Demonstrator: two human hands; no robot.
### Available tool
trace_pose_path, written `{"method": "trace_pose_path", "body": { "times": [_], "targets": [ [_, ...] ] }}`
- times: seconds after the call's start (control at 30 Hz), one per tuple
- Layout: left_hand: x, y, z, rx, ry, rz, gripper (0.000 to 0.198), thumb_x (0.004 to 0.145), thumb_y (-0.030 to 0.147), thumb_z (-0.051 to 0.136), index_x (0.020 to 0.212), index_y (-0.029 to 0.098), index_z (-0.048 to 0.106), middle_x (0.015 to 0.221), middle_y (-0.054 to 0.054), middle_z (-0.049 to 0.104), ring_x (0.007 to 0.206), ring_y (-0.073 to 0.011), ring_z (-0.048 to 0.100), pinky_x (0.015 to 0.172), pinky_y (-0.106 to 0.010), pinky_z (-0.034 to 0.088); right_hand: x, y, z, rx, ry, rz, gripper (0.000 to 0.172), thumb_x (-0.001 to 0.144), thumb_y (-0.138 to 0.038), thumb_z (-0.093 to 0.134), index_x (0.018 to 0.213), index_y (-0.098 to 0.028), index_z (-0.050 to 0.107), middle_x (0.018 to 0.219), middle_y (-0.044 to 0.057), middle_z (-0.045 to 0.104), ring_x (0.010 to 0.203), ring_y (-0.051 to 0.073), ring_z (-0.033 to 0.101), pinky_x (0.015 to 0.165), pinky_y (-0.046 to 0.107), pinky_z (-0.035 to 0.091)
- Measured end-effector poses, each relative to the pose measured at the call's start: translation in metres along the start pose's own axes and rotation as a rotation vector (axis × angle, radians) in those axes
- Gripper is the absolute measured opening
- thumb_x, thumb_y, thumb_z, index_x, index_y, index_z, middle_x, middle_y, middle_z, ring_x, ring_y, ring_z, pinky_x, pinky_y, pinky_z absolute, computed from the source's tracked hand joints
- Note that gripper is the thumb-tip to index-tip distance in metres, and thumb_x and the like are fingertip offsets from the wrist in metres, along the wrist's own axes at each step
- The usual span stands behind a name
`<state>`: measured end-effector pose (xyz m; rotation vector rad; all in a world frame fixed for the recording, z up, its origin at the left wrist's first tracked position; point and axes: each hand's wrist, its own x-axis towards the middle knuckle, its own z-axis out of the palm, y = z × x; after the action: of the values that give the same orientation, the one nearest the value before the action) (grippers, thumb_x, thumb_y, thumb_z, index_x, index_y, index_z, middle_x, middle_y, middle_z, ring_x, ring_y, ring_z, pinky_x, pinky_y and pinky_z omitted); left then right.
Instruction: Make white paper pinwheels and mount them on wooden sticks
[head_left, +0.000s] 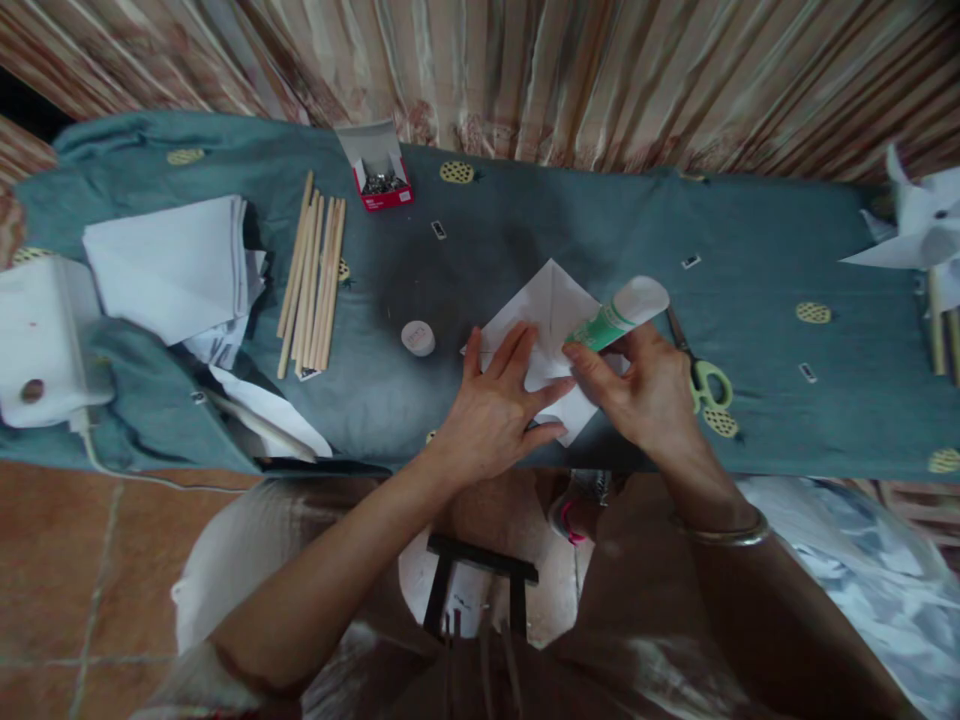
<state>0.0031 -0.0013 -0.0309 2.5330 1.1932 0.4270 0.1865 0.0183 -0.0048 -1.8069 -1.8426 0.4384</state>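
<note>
A square sheet of white paper [551, 290] lies turned like a diamond near the table's front edge, with crease lines on it. My left hand [499, 410] rests on its left part, fingers spread flat. In my right hand [649, 390] is a green and white glue stick [619, 312], tilted with its lower end at the paper; that tip is hidden by my fingers. A round white cap [418, 338] stands to the left of the sheet. Close beyond my right hand lie scissors [709, 385] with light green handles.
Wooden sticks [311, 280] and a stack of white paper [169, 265] lie to the left. Behind them stands an open red and white box [384, 190] of small metal pieces. A white paper pinwheel [926, 220] is at the far right, a white device [45, 340] with a cord at the far left.
</note>
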Motion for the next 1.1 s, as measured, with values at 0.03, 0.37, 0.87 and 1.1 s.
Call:
{"method": "trace_pose_path", "body": {
  "times": [0.03,0.37,0.87,1.1],
  "targets": [
    [0.000,0.000,0.000,-0.001,-0.001,0.000,0.052,0.085,0.057,0.057,0.132,0.033,0.056,0.156,-0.012,0.031,0.144,-0.0376,0.024,0.110,-0.072,0.013,0.000,0.000,0.000,0.000,0.004,0.006,0.037,0.079,-0.059,0.058,0.088,-0.024,0.062,0.078,0.005,0.072,0.068,0.022,0.067,0.060,0.034,0.048],
    [0.000,0.000,0.000,0.000,-0.001,0.003,0.052,0.085,0.057,0.057,0.131,0.033,0.055,0.157,-0.012,0.029,0.145,-0.0373,0.024,0.110,-0.072,0.013,0.003,0.000,0.001,0.050,0.022,0.011,0.031,0.080,-0.053,0.061,0.089,-0.022,0.061,0.080,0.005,0.072,0.071,0.022,0.068,0.064,0.035,0.049],
    [0.000,0.002,-0.004,0.008,-0.015,-0.011,0.052,0.085,0.057,0.057,0.132,0.033,0.055,0.157,-0.012,0.030,0.144,-0.0370,0.024,0.110,-0.072,0.014,0.009,-0.002,0.008,0.062,0.055,-0.015,0.030,0.081,-0.051,0.062,0.092,-0.023,0.062,0.080,0.005,0.072,0.073,0.022,0.068,0.065,0.036,0.051],
    [0.000,0.002,-0.004,0.006,-0.022,-0.010,0.052,0.086,0.058,0.056,0.131,0.032,0.056,0.156,-0.013,0.032,0.144,-0.0377,0.024,0.109,-0.073,0.014,0.010,-0.004,0.011,0.047,0.050,-0.016,0.033,0.081,-0.052,0.062,0.090,-0.021,0.062,0.080,0.006,0.072,0.072,0.023,0.068,0.065,0.036,0.051]
  ]
}}
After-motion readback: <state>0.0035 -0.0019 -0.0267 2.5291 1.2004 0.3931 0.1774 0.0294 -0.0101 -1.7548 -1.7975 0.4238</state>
